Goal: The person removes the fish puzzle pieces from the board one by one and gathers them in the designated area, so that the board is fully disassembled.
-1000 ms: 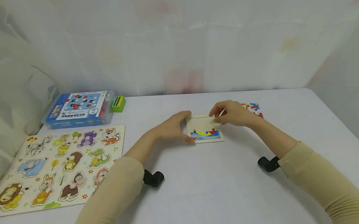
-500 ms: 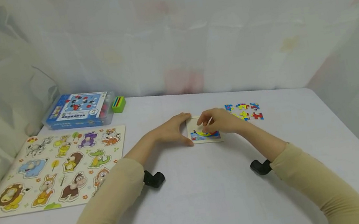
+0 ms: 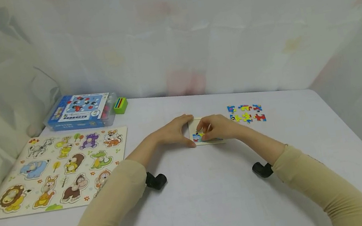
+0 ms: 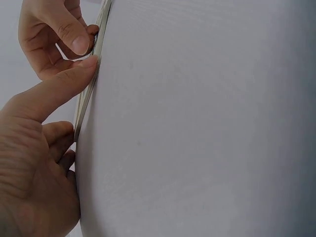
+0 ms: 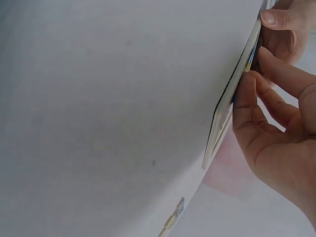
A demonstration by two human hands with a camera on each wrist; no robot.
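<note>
We see the left hand [image 3: 174, 131], fingers spread, gripping the nine o'clock side and the right hand [image 3: 222, 126], pinch unclear, over three of a pale flat wooden tray [image 3: 194, 126], with loose multicoloured jigsaw pieces [image 3: 246, 116] past three, probably light, stiff, best edge-held.

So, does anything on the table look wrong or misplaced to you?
Nothing stands out. The loose puzzle pieces right of the small tray sit in two orderly rows, and the animal board lies flat, though a sleeve hides its corner. I see no spill or damage.
</note>
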